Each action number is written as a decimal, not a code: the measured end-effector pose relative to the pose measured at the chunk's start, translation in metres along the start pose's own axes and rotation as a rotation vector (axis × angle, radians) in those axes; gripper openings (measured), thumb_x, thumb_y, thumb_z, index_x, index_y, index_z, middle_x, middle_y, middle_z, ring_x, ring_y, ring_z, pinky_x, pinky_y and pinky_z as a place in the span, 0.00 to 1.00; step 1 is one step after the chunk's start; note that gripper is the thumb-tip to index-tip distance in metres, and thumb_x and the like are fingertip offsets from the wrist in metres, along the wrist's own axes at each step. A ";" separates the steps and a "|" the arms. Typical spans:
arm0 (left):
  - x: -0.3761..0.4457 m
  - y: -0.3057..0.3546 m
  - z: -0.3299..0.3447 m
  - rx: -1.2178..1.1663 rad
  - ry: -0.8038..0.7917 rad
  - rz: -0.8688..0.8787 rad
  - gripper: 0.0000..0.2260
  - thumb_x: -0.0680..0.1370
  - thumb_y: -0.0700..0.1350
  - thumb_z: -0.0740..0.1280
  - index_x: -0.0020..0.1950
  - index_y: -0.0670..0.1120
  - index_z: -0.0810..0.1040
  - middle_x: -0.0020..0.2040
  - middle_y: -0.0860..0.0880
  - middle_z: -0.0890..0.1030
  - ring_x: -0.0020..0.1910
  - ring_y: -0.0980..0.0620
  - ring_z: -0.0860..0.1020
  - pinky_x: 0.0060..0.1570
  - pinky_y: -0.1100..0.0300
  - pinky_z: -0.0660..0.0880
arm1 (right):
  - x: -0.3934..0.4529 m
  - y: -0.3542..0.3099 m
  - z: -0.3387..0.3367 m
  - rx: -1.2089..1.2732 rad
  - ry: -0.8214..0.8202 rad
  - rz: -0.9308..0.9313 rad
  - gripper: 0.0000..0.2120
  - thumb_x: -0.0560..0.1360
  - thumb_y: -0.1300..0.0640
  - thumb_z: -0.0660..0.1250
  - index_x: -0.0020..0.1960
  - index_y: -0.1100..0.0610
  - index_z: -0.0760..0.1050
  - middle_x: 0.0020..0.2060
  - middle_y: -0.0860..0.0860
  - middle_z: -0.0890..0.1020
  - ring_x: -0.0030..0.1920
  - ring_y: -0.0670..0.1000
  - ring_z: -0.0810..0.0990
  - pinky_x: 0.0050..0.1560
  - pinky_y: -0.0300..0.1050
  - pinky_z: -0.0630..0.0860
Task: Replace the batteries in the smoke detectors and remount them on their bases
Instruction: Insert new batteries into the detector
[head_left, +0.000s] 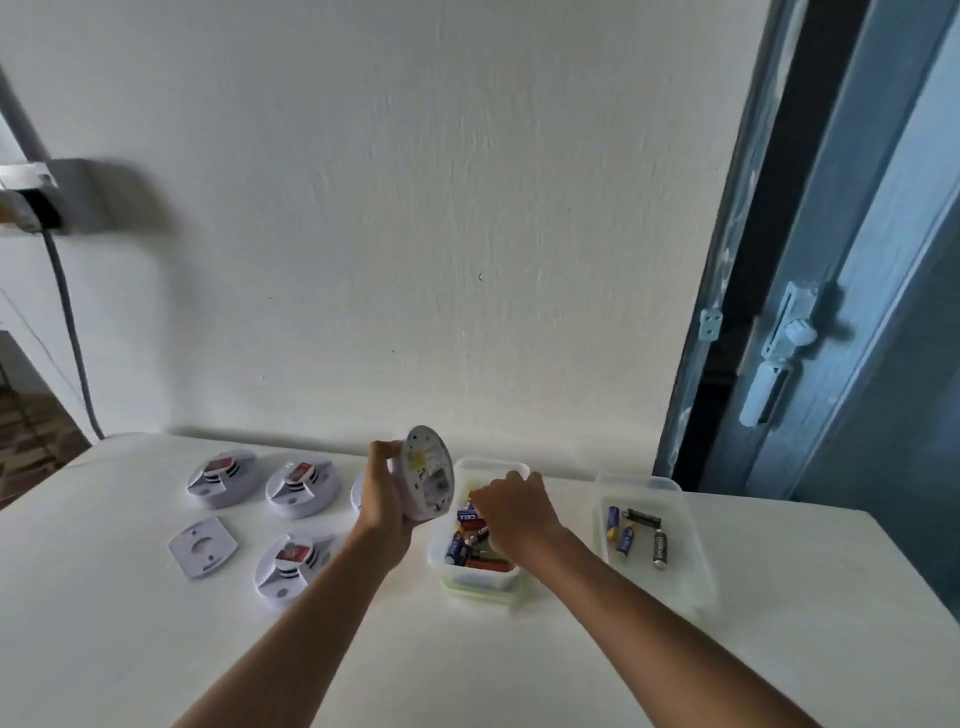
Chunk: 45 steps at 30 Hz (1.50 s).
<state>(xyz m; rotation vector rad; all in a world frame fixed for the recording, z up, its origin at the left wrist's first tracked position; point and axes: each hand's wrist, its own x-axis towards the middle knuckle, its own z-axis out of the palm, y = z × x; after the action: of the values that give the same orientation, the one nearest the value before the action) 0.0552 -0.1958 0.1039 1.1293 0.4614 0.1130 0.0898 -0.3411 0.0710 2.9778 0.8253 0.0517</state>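
Reaching into the battery tub (441, 564) with your right hand (511, 512), grasp unclear, you grip one opened smoke detector (423, 475) in your left hand (382, 501). Three detectors (298, 488) left of it lie unmounted; one base (202, 548) lies bare.

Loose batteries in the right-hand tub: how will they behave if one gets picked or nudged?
The loose batteries are smooth cylinders lying on their sides in the right container, so they will likely roll when nudged. Probably rigid, dense for their size. The glossy wrap may slip in a light pinch; the container's walls should stop them.
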 end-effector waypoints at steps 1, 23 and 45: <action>0.004 0.000 -0.005 -0.002 -0.020 -0.012 0.31 0.66 0.58 0.60 0.64 0.43 0.77 0.61 0.36 0.79 0.59 0.37 0.77 0.48 0.47 0.78 | 0.004 -0.005 0.003 -0.096 -0.026 0.003 0.17 0.75 0.65 0.61 0.63 0.57 0.73 0.58 0.56 0.78 0.62 0.59 0.71 0.68 0.58 0.59; 0.018 0.027 -0.028 -0.359 -0.355 -0.149 0.25 0.77 0.56 0.53 0.58 0.41 0.80 0.52 0.37 0.82 0.51 0.40 0.78 0.52 0.45 0.74 | 0.003 -0.022 -0.049 0.542 0.588 -0.147 0.13 0.70 0.69 0.73 0.53 0.61 0.83 0.47 0.53 0.77 0.42 0.45 0.78 0.49 0.23 0.70; 0.000 0.052 -0.014 -0.500 -0.367 0.011 0.25 0.72 0.56 0.57 0.54 0.39 0.81 0.48 0.37 0.82 0.48 0.41 0.79 0.49 0.49 0.75 | -0.020 -0.080 -0.053 0.526 0.956 -0.002 0.34 0.67 0.73 0.70 0.71 0.58 0.69 0.59 0.59 0.79 0.54 0.55 0.79 0.54 0.38 0.74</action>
<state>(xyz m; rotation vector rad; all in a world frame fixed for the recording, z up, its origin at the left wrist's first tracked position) 0.0563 -0.1613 0.1454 0.6398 0.0862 0.0252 0.0291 -0.2813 0.1188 3.3537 0.9991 1.5720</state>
